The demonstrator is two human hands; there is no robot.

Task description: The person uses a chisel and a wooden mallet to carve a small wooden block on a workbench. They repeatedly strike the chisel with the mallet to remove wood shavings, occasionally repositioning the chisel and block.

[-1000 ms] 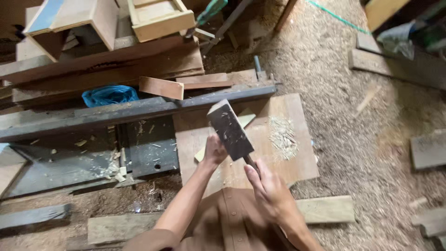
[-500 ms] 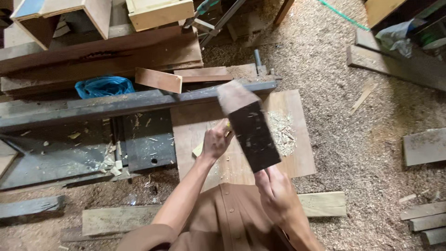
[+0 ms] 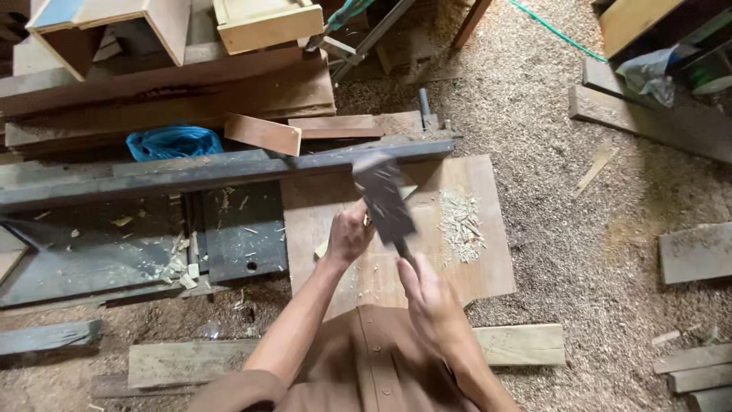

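Now lower, cleaver (image 3: 383, 200) (blurred) gripped by right hand (image 3: 429, 299), left hand (image 3: 349, 233) pinching wood sliver (image 3: 323, 248).

Both bare forearms reach forward and away from the body, angling inward so the hands sit close together. The left hand (image 3: 349, 235) lies farther out, its fingers curled shut into a loose fist, knuckles up, the wrist bent slightly down. The right hand (image 3: 428, 299) sits nearer the body and a little to the right, its fingers and thumb wrapped closed in a firm grip, the back of the hand facing up. The two hands are near each other but not touching.
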